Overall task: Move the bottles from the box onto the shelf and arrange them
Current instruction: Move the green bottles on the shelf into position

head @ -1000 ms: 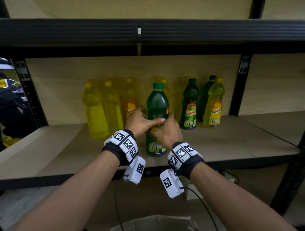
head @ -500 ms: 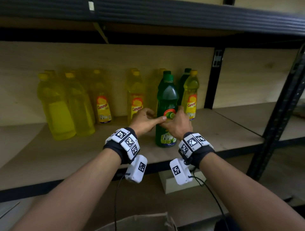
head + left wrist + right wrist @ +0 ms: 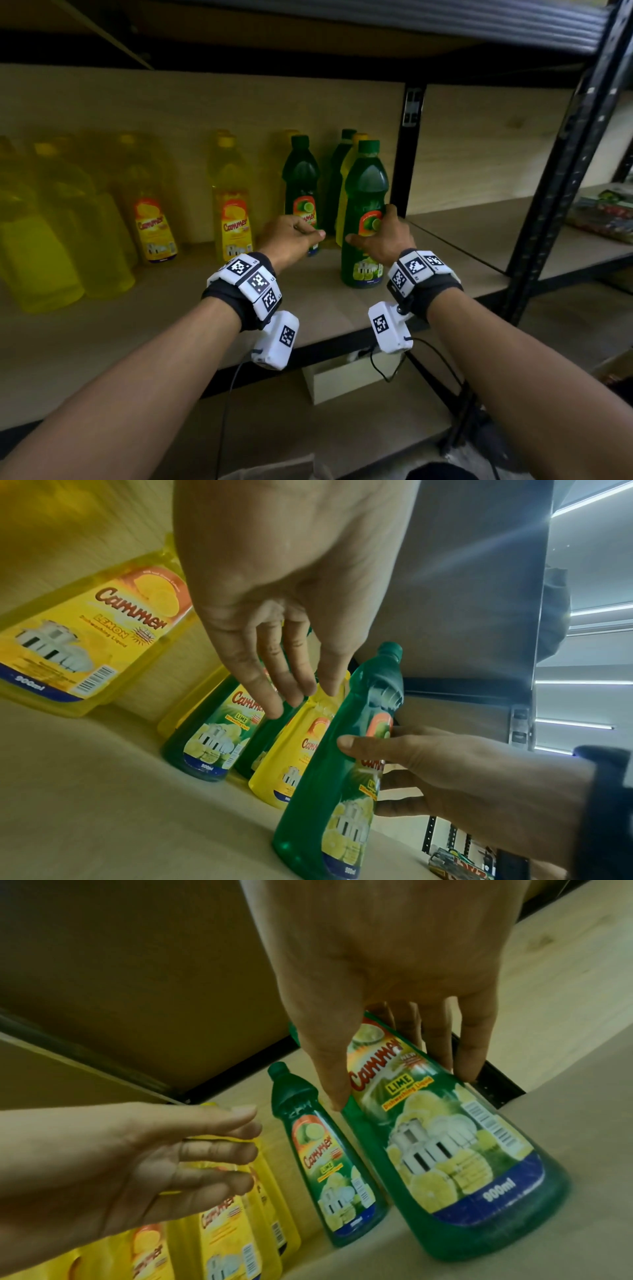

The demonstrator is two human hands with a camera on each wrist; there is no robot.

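A green lime dish-soap bottle (image 3: 364, 192) stands upright on the wooden shelf (image 3: 171, 329), at the right end of the row. My right hand (image 3: 370, 224) grips its middle, thumb on the left side and fingers round the right; the right wrist view shows the same bottle (image 3: 445, 1137) in that grip. My left hand (image 3: 308, 236) hovers just left of it, fingers relaxed, holding nothing. Behind stand another green bottle (image 3: 301, 192) and yellow lemon bottles (image 3: 234, 209). The left wrist view shows the gripped bottle (image 3: 342, 764) in front of them.
Larger yellow bottles (image 3: 41, 246) fill the shelf's left part. A black upright post (image 3: 409, 147) stands right behind the held bottle, another post (image 3: 561, 164) farther right. Packets (image 3: 606, 216) lie on the neighbouring shelf. The box's top edge (image 3: 274, 469) shows at the bottom.
The green bottle has slid right along the shelf in my right hand's grip. My left hand has come off it. The view has turned right.
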